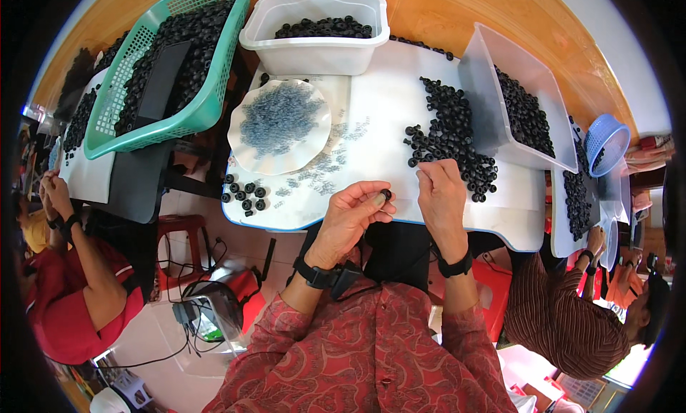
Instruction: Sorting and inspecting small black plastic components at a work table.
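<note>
My left hand (357, 211) is turned palm up near the table's front edge, its thumb and fingers pinching a small round black part (386, 195). Close by on the right, my right hand (441, 195) has its fingers curled together in a pinch; whatever they hold is too small or hidden. Its fingertips are beside a loose pile of small black parts (457, 131). Left of my hands, a wavy-edged white plate (240, 143) carries many tiny clear bluish pieces (280, 118), and more lie scattered on the table. Several black parts (246, 193) sit grouped near the left front edge.
Along the back stand a white tub (314, 56) and, at the right, a translucent bin (482, 77), both with black parts. A green basket (136, 138) of black parts is at the left. People (78, 299) sit working on either side; cables (193, 334) trail behind at the left.
</note>
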`<state>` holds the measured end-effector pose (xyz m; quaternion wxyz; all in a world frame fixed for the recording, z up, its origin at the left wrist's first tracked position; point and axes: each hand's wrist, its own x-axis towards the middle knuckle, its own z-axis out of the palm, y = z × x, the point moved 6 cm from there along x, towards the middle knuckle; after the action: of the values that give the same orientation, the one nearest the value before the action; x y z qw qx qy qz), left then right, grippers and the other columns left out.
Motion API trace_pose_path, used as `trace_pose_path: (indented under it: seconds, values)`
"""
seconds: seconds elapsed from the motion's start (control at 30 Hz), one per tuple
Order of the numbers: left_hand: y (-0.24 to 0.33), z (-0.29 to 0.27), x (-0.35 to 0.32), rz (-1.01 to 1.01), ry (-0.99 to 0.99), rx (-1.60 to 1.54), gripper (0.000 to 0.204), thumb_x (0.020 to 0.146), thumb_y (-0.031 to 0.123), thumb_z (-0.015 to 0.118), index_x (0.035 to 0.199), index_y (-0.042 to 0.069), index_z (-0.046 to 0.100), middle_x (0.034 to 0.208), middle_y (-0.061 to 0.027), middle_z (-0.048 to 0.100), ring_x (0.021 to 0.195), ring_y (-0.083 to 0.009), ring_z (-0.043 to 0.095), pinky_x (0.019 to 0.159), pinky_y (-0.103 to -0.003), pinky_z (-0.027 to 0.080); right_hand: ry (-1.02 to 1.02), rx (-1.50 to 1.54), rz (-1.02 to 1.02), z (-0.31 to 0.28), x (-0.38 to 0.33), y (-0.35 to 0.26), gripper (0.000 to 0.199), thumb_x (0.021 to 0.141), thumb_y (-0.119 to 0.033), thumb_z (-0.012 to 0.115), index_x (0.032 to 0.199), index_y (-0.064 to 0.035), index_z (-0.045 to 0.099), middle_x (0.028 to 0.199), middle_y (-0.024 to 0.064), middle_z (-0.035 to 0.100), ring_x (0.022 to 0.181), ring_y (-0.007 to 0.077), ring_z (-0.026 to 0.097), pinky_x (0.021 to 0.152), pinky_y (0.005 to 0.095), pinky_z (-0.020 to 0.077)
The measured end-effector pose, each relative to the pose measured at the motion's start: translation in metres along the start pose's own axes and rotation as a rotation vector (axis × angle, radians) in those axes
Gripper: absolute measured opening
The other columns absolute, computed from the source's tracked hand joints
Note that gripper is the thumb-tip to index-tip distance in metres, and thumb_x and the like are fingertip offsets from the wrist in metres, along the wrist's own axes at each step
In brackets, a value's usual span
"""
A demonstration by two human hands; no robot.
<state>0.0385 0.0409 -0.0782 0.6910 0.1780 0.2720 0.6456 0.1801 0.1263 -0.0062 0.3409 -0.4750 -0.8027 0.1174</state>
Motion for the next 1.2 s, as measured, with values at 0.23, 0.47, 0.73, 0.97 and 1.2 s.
trace_pose_path:
  seconds: [0.23, 0.47, 0.73, 0.97, 1.2]
  values:
    - [-0.001, -0.001, 0.0, -0.003, -0.007, -0.012, 0.029, 0.097, 0.005, 0.057, 0.125, -0.003, 0.059, 0.11, -0.0151, 0.067, 0.092, -0.0188, 0.068, 0.081, -0.031, 0.058, 0.002, -0.089, -0.039, 0.007, 0.002, -0.004, 0.008, 0.082, -0.003, 0.065, 0.09, -0.0049, 0.067, 0.087, 0.0105, 0.057, 0.079, 0.0308, 0.061, 0.065, 0.0407, 0.0504]
    - [0.0, -0.002, 0.0, 0.0, -0.008, -0.021, 0.028, 0.097, 0.005, 0.057, 0.125, -0.003, 0.059, 0.11, -0.0144, 0.067, 0.092, -0.0187, 0.068, 0.081, -0.03, 0.057, -0.02, -0.06, 0.003, 0.008, 0.002, -0.001, 0.009, 0.082, -0.003, 0.066, 0.091, -0.0045, 0.067, 0.088, 0.0115, 0.057, 0.08, 0.0317, 0.061, 0.066, 0.0406, 0.0506]
    - [0.0, -0.003, -0.002, 0.0, -0.008, -0.047, 0.027, 0.098, 0.004, 0.056, 0.124, -0.002, 0.06, 0.109, -0.0141, 0.068, 0.091, -0.0183, 0.068, 0.08, -0.03, 0.057, -0.038, 0.12, 0.011, 0.002, -0.008, -0.016, 0.009, 0.083, 0.001, 0.066, 0.091, -0.0021, 0.067, 0.088, 0.0129, 0.059, 0.074, 0.0294, 0.062, 0.064, 0.0366, 0.0499]
    - [0.003, -0.002, -0.007, 0.036, -0.081, -0.043, 0.025, 0.098, 0.005, 0.057, 0.121, -0.002, 0.061, 0.103, -0.0112, 0.068, 0.09, -0.0162, 0.067, 0.079, -0.028, 0.057, -0.235, 0.589, 0.197, 0.02, -0.017, -0.022, 0.005, 0.089, -0.004, 0.069, 0.091, 0.0006, 0.068, 0.081, 0.0058, 0.061, 0.067, 0.0123, 0.058, 0.061, 0.0259, 0.0463]
    - [0.007, -0.006, -0.008, 0.075, -0.019, -0.094, 0.022, 0.098, 0.005, 0.057, 0.118, -0.003, 0.061, 0.1, -0.0095, 0.068, 0.087, -0.0153, 0.067, 0.077, -0.028, 0.056, -0.376, 1.033, 0.392, 0.026, -0.022, -0.039, 0.009, 0.093, -0.004, 0.065, 0.098, 0.0033, 0.065, 0.084, 0.0045, 0.067, 0.075, 0.0099, 0.063, 0.069, 0.0224, 0.0503]
